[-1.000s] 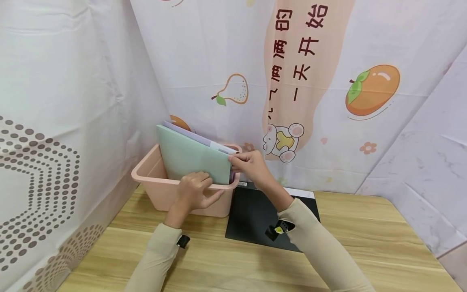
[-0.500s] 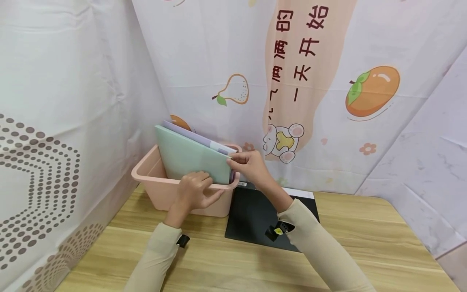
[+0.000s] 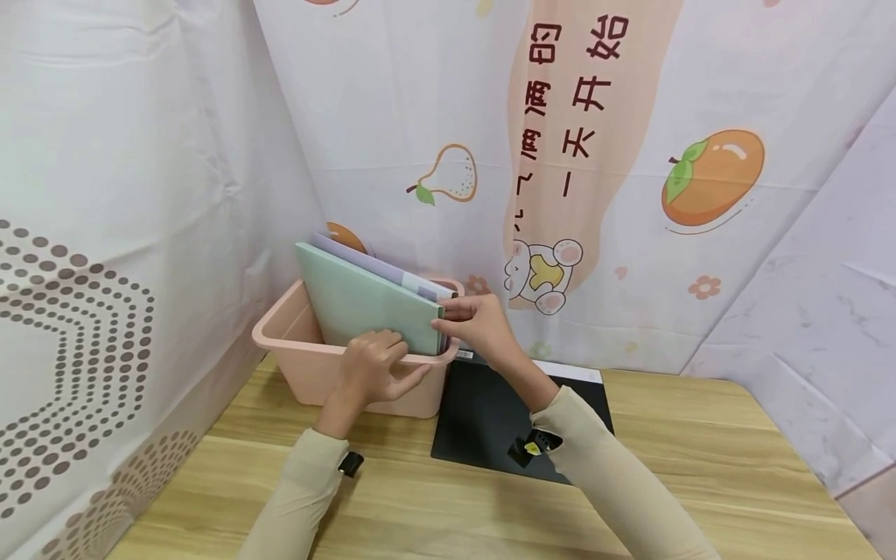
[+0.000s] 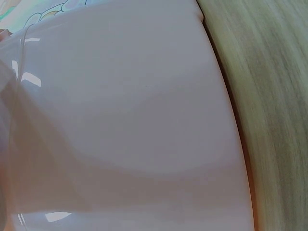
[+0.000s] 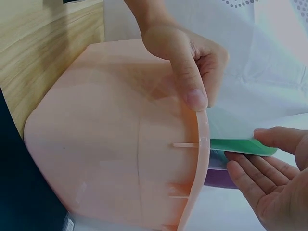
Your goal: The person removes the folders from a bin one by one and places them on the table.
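Note:
A pink plastic bin (image 3: 315,369) stands on the table with a mint-green folder (image 3: 364,299) and a purple folder (image 3: 364,260) upright in it, leaning to the left. My left hand (image 3: 371,365) grips the bin's front rim, its fingers bent over the edge and its thumb along the outside. At the green folder's right edge, my right hand (image 3: 479,327) pinches it, thumb in front and fingers behind. The right wrist view shows that green edge (image 5: 240,146) between thumb and fingers, with the purple folder (image 5: 219,178) apart below. Only the bin's wall (image 4: 134,106) fills the left wrist view.
A flat black folder (image 3: 483,420) with a white strip lies on the wooden table (image 3: 686,459), right of the bin and under my right forearm. A printed cloth (image 3: 392,101) hangs behind, and another patterned cloth (image 3: 105,194) borders the left.
My right hand has shifted slightly left and down with the green folder's edge, widening the gap to the purple folder. My left hand has stayed on the rim.

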`<state>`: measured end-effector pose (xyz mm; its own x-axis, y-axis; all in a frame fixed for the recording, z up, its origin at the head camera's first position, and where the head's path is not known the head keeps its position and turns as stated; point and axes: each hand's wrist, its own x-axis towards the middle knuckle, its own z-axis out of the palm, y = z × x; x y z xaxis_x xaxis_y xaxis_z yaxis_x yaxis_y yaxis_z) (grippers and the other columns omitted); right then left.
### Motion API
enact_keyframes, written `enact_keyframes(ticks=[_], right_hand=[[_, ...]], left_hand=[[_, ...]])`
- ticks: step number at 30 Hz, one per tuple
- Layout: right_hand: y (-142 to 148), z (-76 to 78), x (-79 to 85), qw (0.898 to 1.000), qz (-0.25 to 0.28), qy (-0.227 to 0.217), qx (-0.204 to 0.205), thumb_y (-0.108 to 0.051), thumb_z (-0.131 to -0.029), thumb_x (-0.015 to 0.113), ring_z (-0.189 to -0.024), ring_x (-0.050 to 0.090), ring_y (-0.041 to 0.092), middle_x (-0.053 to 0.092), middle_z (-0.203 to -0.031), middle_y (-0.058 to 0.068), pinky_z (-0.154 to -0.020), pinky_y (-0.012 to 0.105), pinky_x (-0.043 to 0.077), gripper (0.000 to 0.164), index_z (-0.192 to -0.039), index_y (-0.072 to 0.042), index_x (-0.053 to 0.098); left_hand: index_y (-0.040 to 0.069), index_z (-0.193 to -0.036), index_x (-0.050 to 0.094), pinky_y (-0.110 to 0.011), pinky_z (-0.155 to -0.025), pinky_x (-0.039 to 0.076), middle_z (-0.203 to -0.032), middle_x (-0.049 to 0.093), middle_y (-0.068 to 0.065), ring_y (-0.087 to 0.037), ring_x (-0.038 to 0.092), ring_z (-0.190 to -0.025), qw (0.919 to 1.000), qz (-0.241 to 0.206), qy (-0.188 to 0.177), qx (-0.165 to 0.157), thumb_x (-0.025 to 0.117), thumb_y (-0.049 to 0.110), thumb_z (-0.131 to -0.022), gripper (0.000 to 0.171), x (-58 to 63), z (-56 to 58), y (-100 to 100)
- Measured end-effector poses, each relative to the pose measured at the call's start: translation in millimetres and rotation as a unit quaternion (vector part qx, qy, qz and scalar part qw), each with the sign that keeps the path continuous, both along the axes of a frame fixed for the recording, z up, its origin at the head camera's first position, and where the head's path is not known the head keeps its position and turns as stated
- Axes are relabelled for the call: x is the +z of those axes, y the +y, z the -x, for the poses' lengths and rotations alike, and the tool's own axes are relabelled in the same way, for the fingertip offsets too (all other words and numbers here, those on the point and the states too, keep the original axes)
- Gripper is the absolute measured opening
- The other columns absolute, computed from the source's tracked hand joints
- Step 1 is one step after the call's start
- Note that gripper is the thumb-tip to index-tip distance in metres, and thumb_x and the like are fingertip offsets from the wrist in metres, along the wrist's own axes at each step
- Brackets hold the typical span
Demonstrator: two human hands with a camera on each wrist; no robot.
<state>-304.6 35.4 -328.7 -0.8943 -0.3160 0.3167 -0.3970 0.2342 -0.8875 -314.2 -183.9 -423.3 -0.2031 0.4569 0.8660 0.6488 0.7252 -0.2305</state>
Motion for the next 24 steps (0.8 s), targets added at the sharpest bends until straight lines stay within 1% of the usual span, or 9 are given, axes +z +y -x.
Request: enact_keyframes(ticks=[9,13,16,19,24], right_hand=[[-2,-0.7,-3.5,1.000,0.017,0.006,-0.014,-0.006,-0.087,0.078,-0.100,0.076,0.031,0.075,-0.108,0.023,-0.083,0.036,0.061,0.029,-0.114,0.004,0.074],[-4,-1.4,-5.5,0.999,0.031,0.010,-0.022,-0.004,-0.087,0.076,-0.101,0.075,0.032,0.075,-0.107,0.024,-0.083,0.037,0.061,0.029,-0.114,0.006,0.074],[-5,-1.6,-5.7,0.998,0.054,0.015,-0.031,-0.002,-0.087,0.076,-0.100,0.076,0.032,0.075,-0.106,0.026,-0.083,0.036,0.061,0.029,-0.115,0.008,0.073],[-5,0.2,-3.0,0.996,0.084,0.018,-0.038,0.000,-0.087,0.076,-0.096,0.077,0.027,0.074,-0.105,0.027,-0.081,0.032,0.061,0.029,-0.114,0.009,0.073],[0,2.2,10.2,0.989,0.135,0.044,-0.040,-0.001,-0.087,0.076,-0.083,0.076,0.012,0.074,-0.103,0.028,-0.077,0.028,0.061,0.026,-0.111,0.009,0.074]], left_hand=[[0.015,-0.060,0.052,-0.029,-0.046,0.040,-0.058,0.052,0.001,-0.015,0.047,-0.049,0.9999,0.003,-0.009,0.009,0.044,0.060,-0.098,0.059,0.6,-1.5,0],[0.015,-0.061,0.053,-0.029,-0.046,0.040,-0.059,0.053,0.000,-0.015,0.048,-0.050,0.9998,0.003,-0.013,0.012,0.044,0.060,-0.098,0.059,-1.0,-1.0,-1],[0.015,-0.061,0.053,-0.029,-0.047,0.041,-0.059,0.053,0.000,-0.015,0.049,-0.050,0.9999,0.004,-0.012,0.011,0.044,0.060,-0.098,0.059,-2.8,-0.5,-1],[0.015,-0.061,0.052,-0.028,-0.047,0.040,-0.059,0.053,0.001,-0.015,0.049,-0.050,0.9999,0.004,-0.008,0.007,0.045,0.059,-0.098,0.058,-3.3,-0.3,0],[0.015,-0.060,0.052,-0.028,-0.046,0.040,-0.059,0.053,0.001,-0.015,0.049,-0.049,1.0000,-0.002,-0.004,0.006,0.045,0.060,-0.097,0.059,-1.5,-0.2,0]])
